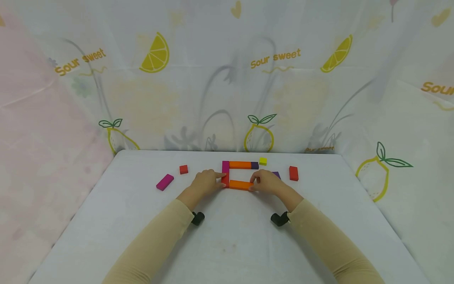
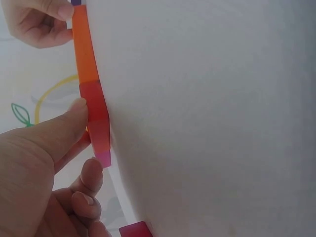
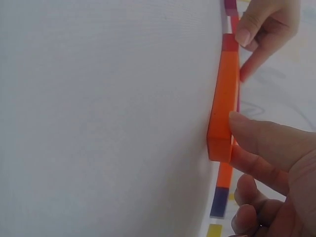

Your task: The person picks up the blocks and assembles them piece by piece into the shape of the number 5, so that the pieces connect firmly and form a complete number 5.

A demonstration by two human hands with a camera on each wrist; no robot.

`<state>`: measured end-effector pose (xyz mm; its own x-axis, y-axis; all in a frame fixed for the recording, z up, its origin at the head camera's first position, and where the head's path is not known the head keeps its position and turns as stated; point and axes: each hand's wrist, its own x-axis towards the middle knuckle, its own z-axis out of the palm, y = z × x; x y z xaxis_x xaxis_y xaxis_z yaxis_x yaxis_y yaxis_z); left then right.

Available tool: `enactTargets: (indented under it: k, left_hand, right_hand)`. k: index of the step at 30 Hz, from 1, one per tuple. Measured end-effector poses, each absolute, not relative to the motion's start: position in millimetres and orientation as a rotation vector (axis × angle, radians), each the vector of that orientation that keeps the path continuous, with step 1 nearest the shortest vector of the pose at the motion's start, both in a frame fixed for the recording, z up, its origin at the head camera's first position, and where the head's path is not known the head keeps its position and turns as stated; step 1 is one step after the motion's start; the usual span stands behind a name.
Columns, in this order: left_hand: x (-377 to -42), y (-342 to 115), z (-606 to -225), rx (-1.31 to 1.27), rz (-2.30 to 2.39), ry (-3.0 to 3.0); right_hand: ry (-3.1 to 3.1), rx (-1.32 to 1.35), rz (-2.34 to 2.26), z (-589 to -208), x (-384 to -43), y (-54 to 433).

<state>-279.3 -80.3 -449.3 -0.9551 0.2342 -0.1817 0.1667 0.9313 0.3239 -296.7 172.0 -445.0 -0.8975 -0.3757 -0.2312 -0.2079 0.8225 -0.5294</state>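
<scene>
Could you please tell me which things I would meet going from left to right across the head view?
Loose magenta block, small red cube, left hand, nearer orange block, right hand, rightmost red block.

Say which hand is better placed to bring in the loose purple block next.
Right, probably. The loose purple block lies just beyond the right hand, partly hidden by it. The left hand is farther away, pinching the red block. The right would first need to release the front orange block.

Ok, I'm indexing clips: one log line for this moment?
left hand: grips red block | right hand: pinches near orange block | red cube: untouched
</scene>
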Motion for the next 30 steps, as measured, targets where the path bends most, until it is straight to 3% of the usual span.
enactTargets:
  k: [17, 30]
  left_hand:
    - [-278.7, -80.7, -448.6, 0.315, 0.498, 2.864]
    - [-278.9, -81.3, -450.1, 0.315, 0.491, 2.86]
  right_hand:
    - [2.738, -0.45, -0.716, -433.8, -298.2, 180.0]
    - [2.869, -0.477, -0.702, -408.1, -322.4, 207.3]
